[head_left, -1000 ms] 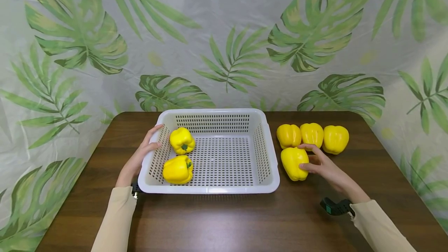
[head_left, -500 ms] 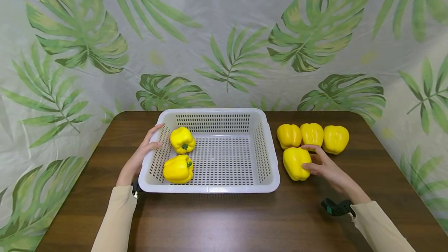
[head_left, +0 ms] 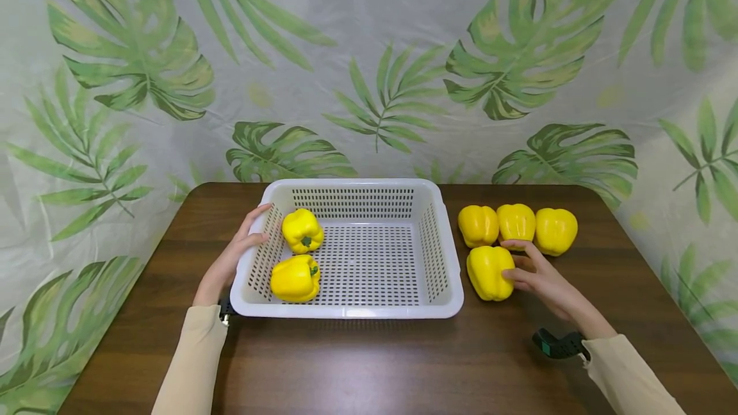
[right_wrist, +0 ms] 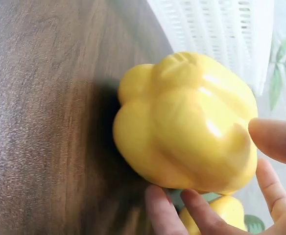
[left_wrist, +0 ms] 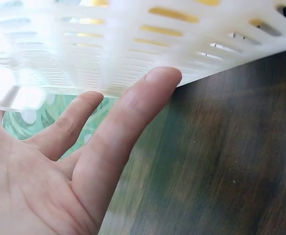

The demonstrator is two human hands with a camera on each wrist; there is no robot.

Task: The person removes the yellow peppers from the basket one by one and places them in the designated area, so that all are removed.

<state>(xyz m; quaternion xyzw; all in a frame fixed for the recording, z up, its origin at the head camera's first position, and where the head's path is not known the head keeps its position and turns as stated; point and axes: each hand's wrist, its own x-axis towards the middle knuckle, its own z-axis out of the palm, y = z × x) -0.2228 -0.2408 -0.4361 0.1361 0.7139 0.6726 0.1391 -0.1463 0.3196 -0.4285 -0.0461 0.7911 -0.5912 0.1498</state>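
In the head view, my right hand point(head_left: 536, 274) has its thumb and fingers about a yellow bell pepper point(head_left: 489, 273) on the table. The right wrist view shows the thumb on one side of this bell pepper point(right_wrist: 187, 127) and fingertips along another. My left hand point(head_left: 233, 252) rests against the left side of a white perforated plastic basket point(head_left: 346, 311). Its fingers look fairly straight against the basket wall point(left_wrist: 128, 49) in the left wrist view. Inside the basket, along its left side, lie two yellow bell peppers, one farther back point(head_left: 301, 229) and one nearer point(head_left: 294, 279).
Three more yellow bell peppers, left point(head_left: 478, 226), middle point(head_left: 516, 221) and right point(head_left: 555, 230), stand in a row behind the right hand's pepper. All stand on a dark wooden table point(head_left: 369, 370). A leaf-patterned cloth point(head_left: 380, 101) hangs behind the table's far edge.
The pepper at my right hand has shifted slightly to the right, away from the basket, along with the hand. The left hand stays at the basket.
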